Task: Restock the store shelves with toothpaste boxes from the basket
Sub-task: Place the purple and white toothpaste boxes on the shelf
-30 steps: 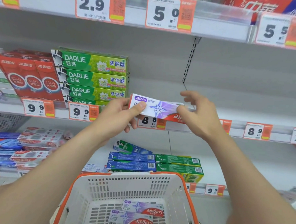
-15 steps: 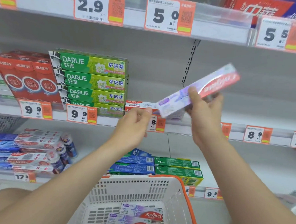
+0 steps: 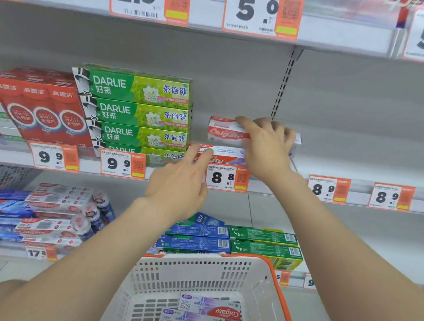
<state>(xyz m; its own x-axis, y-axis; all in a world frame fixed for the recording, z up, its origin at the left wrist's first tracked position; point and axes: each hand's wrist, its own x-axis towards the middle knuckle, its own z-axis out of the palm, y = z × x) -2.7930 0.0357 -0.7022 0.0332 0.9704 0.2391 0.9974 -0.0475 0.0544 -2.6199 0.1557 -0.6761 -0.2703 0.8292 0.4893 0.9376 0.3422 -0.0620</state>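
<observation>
On the middle shelf, right of the green stack, two Colgate boxes lie one on the other. My right hand grips the upper Colgate box, fingers curled over its top, hiding its right part. My left hand reaches up with straight fingers, and its fingertips touch the left end of the lower Colgate box. Below, the white basket with an orange rim holds two purple Colgate boxes lying flat.
Green Darlie boxes are stacked left of the Colgate pair, red boxes further left. Price tags line the shelf edges. The lower shelf carries blue and green boxes and Colgate packs. Bare shelf stretches to the right.
My right hand has brought the tilted purple-and-red box down from mid-air onto the box lying on the shelf. My left hand stays at the lower box's left end. The view moved closer.
</observation>
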